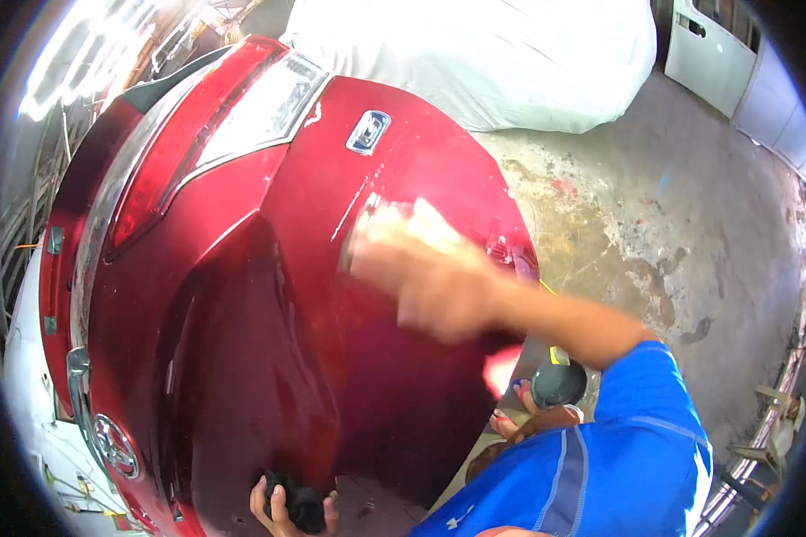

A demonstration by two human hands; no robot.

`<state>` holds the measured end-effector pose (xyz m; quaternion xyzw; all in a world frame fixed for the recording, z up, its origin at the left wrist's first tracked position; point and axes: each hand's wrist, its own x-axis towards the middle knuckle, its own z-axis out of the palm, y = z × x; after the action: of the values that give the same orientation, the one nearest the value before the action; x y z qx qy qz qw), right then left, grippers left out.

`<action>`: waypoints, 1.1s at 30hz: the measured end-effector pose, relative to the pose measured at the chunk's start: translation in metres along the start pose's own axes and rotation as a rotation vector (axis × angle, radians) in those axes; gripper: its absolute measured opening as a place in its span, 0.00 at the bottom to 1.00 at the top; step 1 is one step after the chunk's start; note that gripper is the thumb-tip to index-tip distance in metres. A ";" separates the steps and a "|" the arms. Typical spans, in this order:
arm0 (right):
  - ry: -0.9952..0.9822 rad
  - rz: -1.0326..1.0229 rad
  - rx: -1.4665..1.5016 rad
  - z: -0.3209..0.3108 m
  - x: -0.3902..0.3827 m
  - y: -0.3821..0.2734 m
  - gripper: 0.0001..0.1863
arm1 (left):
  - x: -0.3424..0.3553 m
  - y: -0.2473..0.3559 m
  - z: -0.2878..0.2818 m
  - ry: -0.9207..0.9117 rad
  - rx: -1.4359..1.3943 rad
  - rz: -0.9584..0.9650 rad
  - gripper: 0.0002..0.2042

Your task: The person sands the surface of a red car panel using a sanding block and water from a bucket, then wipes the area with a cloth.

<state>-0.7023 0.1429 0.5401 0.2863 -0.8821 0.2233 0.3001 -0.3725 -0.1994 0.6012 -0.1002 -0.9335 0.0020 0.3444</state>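
My right hand [421, 268] reaches across a glossy dark red car panel [295, 215], touching or just above it. Motion smears its fingers, and bright glare washes out the knuckles, so whether it holds anything is unclear. Lower down, at the bottom edge, the fingers of my left hand [280, 512] curl around a black, soft-looking wad [304, 507] against the bodywork. A small chrome-framed side light [368, 132] sits on the panel beyond my right hand. White streaks mark the paint between them.
A lamp with a clear lens [264, 100] and a round emblem [115, 446] are on the car's left. A pale sheet [484, 54] covers something large behind. A dark bucket [559, 385] stands by my feet on stained concrete [645, 215]. Door panels [712, 58] lean at the far right.
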 end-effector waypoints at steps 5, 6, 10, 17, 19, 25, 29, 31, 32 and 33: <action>0.017 0.261 0.465 0.013 0.002 -0.003 0.34 | -0.023 -0.012 0.003 -0.076 -0.005 -0.034 0.32; 0.017 0.290 0.482 0.010 0.006 -0.003 0.35 | -0.018 -0.008 0.000 -0.070 -0.017 -0.036 0.32; -0.131 -0.083 0.282 -0.001 -0.023 -0.063 0.37 | -0.021 -0.005 -0.002 -0.066 0.069 -0.042 0.35; -0.207 -0.153 0.347 0.029 -0.097 -0.118 0.44 | 0.091 0.034 0.052 -0.252 0.036 0.486 0.23; -0.034 -0.261 0.392 0.023 -0.129 -0.135 0.33 | 0.147 0.042 0.082 -0.244 0.057 0.783 0.16; -0.003 0.395 0.225 0.033 -0.105 -0.018 0.34 | 0.335 0.097 0.180 -0.069 -0.040 0.599 0.19; -0.159 0.327 0.382 0.022 -0.163 -0.128 0.38 | 0.333 0.100 0.196 -0.090 0.106 0.781 0.21; -0.248 0.366 0.028 0.030 -0.157 -0.096 0.39 | 0.304 0.108 0.190 -0.154 0.035 0.877 0.20; 0.101 0.422 0.177 0.027 -0.147 -0.044 0.39 | 0.287 0.119 0.180 -0.207 0.060 0.883 0.20; 0.064 0.392 0.127 0.021 -0.159 -0.050 0.39 | 0.270 0.122 0.170 -0.212 0.039 0.924 0.21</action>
<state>-0.5747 0.1534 0.4314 0.1200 -0.8952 0.3415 0.2599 -0.6603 -0.0177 0.6362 -0.4977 -0.8210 0.1825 0.2121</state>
